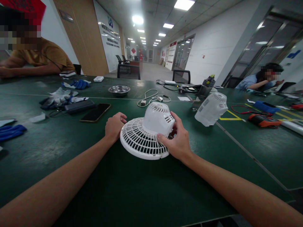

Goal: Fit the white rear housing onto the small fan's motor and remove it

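Observation:
A white fan housing (157, 118) with a round slatted grille (139, 143) lies on the green table in front of me, domed motor cover upward. My right hand (178, 138) grips the cover's right side, thumb in front and fingers round the far side, partly hidden. At the grille's left rim rests my left hand (115, 126), its fingers curled and apparently empty; whether it touches the rim I cannot tell. Behind the housing lies a pale looped cable (151, 97) with a plug.
A smartphone (96, 113), a dark case (80, 106), gloves (58, 96) and a metal bowl (119, 90) lie to the left. On the right are a translucent white container (211, 108), a dark bottle (205, 86) and an orange multimeter (264, 120). Two other people sit at the table.

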Demonstrator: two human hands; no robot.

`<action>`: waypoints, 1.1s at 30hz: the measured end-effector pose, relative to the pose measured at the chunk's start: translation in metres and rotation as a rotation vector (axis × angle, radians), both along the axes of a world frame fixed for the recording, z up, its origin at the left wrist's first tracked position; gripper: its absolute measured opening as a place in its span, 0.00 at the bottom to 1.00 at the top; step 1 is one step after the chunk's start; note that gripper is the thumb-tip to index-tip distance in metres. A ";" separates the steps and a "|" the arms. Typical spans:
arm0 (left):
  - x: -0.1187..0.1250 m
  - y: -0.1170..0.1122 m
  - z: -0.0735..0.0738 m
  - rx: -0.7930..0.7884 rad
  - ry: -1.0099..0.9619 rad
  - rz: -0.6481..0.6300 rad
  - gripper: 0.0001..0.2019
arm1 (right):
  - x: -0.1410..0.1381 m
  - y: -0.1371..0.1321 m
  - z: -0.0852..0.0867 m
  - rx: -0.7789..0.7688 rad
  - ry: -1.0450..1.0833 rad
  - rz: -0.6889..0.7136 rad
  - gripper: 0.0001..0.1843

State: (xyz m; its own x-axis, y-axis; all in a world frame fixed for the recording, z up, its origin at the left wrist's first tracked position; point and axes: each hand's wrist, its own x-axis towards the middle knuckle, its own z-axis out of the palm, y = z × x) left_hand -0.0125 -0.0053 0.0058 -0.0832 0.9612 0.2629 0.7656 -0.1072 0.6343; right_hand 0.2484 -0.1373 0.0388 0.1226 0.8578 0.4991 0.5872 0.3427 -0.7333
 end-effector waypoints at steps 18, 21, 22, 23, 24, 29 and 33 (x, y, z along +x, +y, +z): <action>0.021 -0.017 0.024 -0.106 -0.764 0.246 0.11 | -0.005 -0.001 -0.009 0.069 -0.019 0.022 0.54; 0.021 -0.016 0.023 -0.098 -0.797 0.291 0.12 | -0.004 -0.001 -0.008 0.091 -0.040 0.021 0.53; 0.021 -0.014 0.021 -0.101 -0.805 0.294 0.12 | -0.004 -0.001 -0.007 0.092 -0.044 0.019 0.53; 0.020 -0.011 0.019 -0.107 -0.816 0.299 0.13 | -0.003 -0.002 -0.007 0.088 -0.051 0.016 0.53; 0.019 -0.009 0.017 -0.114 -0.830 0.303 0.13 | -0.002 -0.002 -0.006 0.079 -0.063 0.013 0.53; 0.015 -0.001 0.007 -0.081 -0.798 0.305 0.14 | -0.001 -0.003 -0.005 0.038 -0.095 0.003 0.52; 0.012 0.001 0.001 -0.023 -0.784 0.224 0.14 | 0.004 0.005 -0.005 0.001 0.092 0.007 0.52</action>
State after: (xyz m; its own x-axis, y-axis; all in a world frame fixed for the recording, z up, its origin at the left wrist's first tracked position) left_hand -0.0004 -0.0048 0.0064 -0.4260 0.9043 0.0283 0.0998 0.0159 0.9949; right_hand 0.2524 -0.1318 0.0343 0.1620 0.8584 0.4868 0.5147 0.3474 -0.7838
